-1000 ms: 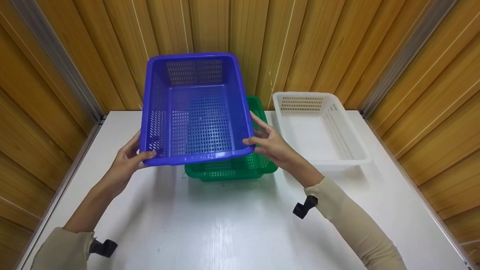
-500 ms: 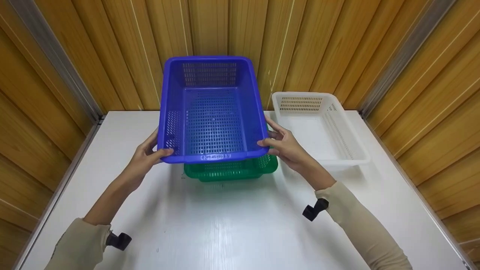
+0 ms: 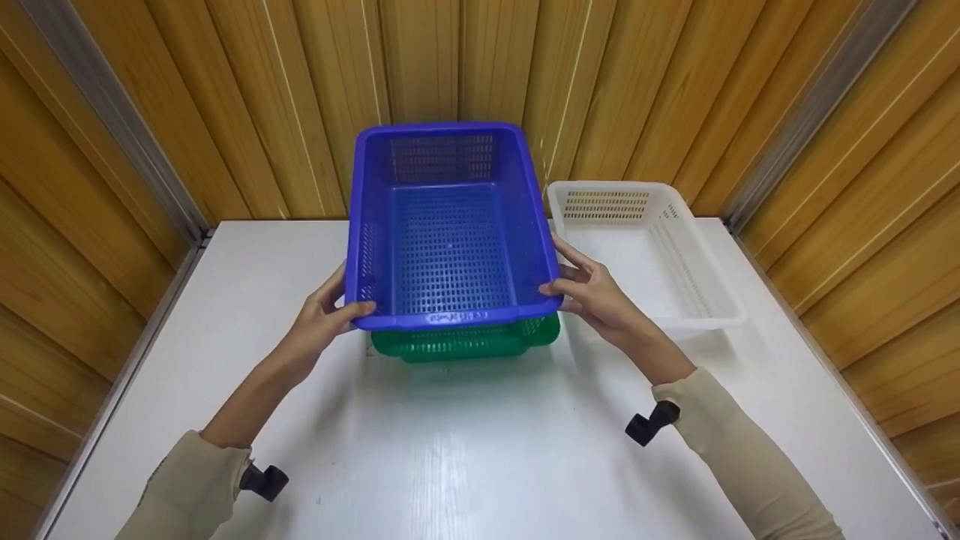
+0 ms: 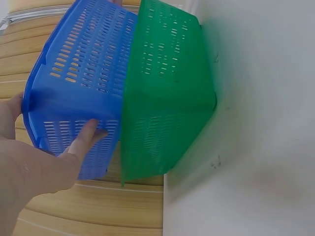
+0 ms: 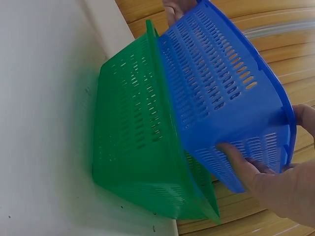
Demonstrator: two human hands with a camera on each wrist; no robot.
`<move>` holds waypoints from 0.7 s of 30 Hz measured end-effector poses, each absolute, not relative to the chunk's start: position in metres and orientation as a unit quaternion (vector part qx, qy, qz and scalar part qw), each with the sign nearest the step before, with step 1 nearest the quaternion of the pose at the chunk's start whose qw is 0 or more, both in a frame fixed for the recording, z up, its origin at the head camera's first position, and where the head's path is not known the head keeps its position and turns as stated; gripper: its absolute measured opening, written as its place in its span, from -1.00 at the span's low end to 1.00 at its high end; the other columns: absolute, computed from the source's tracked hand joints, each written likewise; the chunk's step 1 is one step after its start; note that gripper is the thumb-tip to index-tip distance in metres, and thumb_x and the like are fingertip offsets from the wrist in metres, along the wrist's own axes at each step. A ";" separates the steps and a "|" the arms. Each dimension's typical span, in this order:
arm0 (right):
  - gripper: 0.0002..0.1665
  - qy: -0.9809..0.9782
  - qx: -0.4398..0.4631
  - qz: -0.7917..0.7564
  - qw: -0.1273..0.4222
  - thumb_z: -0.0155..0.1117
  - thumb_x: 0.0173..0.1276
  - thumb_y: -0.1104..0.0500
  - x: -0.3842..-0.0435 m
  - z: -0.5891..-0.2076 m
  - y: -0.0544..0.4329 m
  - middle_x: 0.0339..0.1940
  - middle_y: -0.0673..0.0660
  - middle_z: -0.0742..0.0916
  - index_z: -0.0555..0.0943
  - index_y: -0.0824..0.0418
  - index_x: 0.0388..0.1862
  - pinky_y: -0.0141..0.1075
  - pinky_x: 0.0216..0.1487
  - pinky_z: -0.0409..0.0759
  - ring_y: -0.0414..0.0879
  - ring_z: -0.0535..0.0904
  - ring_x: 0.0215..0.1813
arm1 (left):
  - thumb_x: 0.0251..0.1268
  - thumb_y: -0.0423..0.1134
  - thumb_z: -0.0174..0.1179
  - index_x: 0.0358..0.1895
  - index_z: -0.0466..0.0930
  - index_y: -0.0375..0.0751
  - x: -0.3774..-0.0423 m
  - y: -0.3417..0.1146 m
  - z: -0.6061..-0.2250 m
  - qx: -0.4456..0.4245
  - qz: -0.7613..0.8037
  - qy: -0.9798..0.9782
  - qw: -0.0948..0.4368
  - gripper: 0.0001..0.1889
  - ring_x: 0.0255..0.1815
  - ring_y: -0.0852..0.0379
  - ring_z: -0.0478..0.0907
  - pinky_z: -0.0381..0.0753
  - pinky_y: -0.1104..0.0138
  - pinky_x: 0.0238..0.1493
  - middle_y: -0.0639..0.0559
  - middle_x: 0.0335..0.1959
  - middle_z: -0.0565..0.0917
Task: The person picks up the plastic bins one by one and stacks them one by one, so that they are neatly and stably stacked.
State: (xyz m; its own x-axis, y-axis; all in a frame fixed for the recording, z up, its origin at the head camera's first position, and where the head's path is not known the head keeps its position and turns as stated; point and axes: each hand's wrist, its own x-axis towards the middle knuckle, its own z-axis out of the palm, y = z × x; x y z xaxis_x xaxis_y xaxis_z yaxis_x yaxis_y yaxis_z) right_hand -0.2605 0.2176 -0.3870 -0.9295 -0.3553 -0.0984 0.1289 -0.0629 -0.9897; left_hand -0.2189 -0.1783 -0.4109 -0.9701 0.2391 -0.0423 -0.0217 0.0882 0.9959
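Closest to me are my beige fabric sleeves, a little black plastic bracket at each cuff, and past those both hands are busy: my left hand grips the near left corner of a rectangular blue plastic basket with slotted walls, thumb over the rim and fingers against the outside, and my right hand has the near right corner the same way. The blue one is up in the air, far end higher than the near end, right over a rectangular green plastic basket sitting on the white bench. I'd call this the lining-up step. From the wrist views its near bottom edge is about level with the green rim, but I honestly can't tell if they're touching. Next move, imo, calls for squaring the corners and dropping the far end so it goes level, with fingers watched at the sides since they could get pinched against the green rim. Room-wise, there's plenty of bench on my left and in front of the green one. The right is tighter: a rectangular white plastic basket sits just beside, and my right fingers look near its left rim. Farthest back is the wood-look panel wall; can't judge how much gap the blue far rim has there.
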 end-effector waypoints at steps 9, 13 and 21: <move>-0.01 0.668 -0.074 -0.721 0.168 0.24 0.36 0.39 -0.262 -0.397 0.226 0.54 0.29 0.46 0.12 -0.07 0.68 -0.10 0.15 0.72 0.22 0.50 0.46 | 0.49 -0.22 0.14 0.69 -0.30 0.21 -0.221 -0.168 -0.421 0.057 0.668 0.733 0.117 -0.07 0.56 -0.30 0.29 0.36 -0.12 0.49 -0.27 0.61 0.16; 0.00 0.662 -0.072 -0.726 0.175 0.24 0.36 0.39 -0.262 -0.399 0.227 0.55 0.29 0.44 0.10 -0.05 0.69 -0.08 0.19 0.70 0.23 0.46 0.49 | 0.48 -0.20 0.16 0.69 -0.28 0.26 -0.223 -0.167 -0.422 0.060 0.670 0.731 0.114 -0.07 0.55 -0.31 0.30 0.39 -0.13 0.47 -0.26 0.62 0.16; 0.00 0.657 -0.065 -0.728 0.185 0.25 0.37 0.37 -0.263 -0.402 0.229 0.57 0.28 0.42 0.09 -0.05 0.69 -0.06 0.22 0.68 0.23 0.44 0.51 | 0.48 -0.17 0.16 0.69 -0.25 0.27 -0.225 -0.167 -0.420 0.062 0.659 0.741 0.111 -0.09 0.59 -0.33 0.23 0.40 -0.16 0.44 -0.23 0.65 0.11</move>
State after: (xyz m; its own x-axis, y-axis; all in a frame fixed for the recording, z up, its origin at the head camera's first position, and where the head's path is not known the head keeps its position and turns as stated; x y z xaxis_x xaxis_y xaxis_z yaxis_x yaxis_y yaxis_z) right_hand -0.2627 0.2294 -0.4018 -0.9230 -0.3547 -0.1494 0.1845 -0.0672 -0.9805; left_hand -0.2248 -0.1670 -0.4205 -0.9679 0.2374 -0.0825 -0.0542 0.1231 0.9909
